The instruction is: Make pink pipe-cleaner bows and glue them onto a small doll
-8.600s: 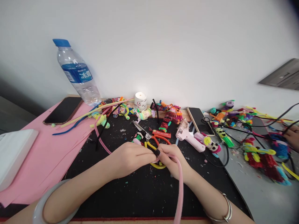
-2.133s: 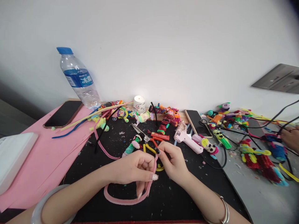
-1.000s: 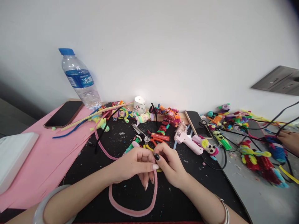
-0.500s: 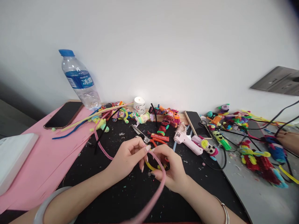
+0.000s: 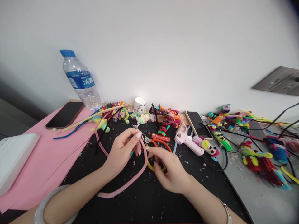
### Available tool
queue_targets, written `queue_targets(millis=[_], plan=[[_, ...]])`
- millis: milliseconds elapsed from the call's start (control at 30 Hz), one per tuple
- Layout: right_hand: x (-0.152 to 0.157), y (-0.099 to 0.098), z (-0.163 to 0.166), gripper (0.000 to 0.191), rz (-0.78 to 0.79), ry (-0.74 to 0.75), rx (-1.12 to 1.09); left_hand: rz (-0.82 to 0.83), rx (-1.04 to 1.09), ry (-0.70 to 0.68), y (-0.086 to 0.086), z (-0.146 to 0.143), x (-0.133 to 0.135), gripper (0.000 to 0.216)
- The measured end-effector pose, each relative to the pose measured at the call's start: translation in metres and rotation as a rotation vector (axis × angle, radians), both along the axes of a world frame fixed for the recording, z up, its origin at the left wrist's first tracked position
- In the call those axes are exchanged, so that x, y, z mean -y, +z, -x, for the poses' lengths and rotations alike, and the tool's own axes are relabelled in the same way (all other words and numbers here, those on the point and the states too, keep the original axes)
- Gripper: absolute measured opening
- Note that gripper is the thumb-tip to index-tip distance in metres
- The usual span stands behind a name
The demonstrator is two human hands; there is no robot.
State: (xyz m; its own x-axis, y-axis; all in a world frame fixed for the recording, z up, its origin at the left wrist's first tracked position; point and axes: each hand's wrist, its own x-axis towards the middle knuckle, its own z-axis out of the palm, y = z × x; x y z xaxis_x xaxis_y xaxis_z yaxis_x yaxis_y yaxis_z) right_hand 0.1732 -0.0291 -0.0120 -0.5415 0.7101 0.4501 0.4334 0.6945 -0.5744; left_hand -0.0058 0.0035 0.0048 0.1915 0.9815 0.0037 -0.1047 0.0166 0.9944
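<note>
A fuzzy pink pipe cleaner (image 5: 134,179) bends in a curve over the black work surface, its loose end lying toward the lower left. My left hand (image 5: 122,149) is closed, pinching the pipe cleaner's upper part between thumb and fingertips. My right hand (image 5: 171,169) is half curled, thumb and fingers apart. Its index fingertip is at the pink bend; whether it touches is hard to tell. Under that hand shows a curved yellow piece (image 5: 150,167), partly hidden. Just beyond the hands lie scissors with orange handles (image 5: 164,143), their blades partly covered by my left fingers.
A pink glue gun (image 5: 187,141) lies right of the scissors, near a phone (image 5: 196,123). Pipe-cleaner figures (image 5: 168,123) and a paper cup (image 5: 139,106) line the wall. At left are a water bottle (image 5: 80,81), a dark phone (image 5: 64,115) and a white box (image 5: 17,158).
My left hand has shifted slightly up and left with the pink pipe cleaner. Its loose end has swung left and down. The right fingers have spread away from the left hand.
</note>
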Motion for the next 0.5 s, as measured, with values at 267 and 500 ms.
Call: queue_targets(millis=[267, 500], plan=[[-0.031, 0.008, -0.062, 0.048, -0.171, -0.782, 0.207, 0.182, 0.195, -0.136, -0.002, -0.003, -0.001, 0.018], [-0.031, -0.002, -0.085, 0.048, -0.045, -0.935, 0.664, 0.33, 0.245, -0.263, 0.0, -0.006, 0.005, 0.017]])
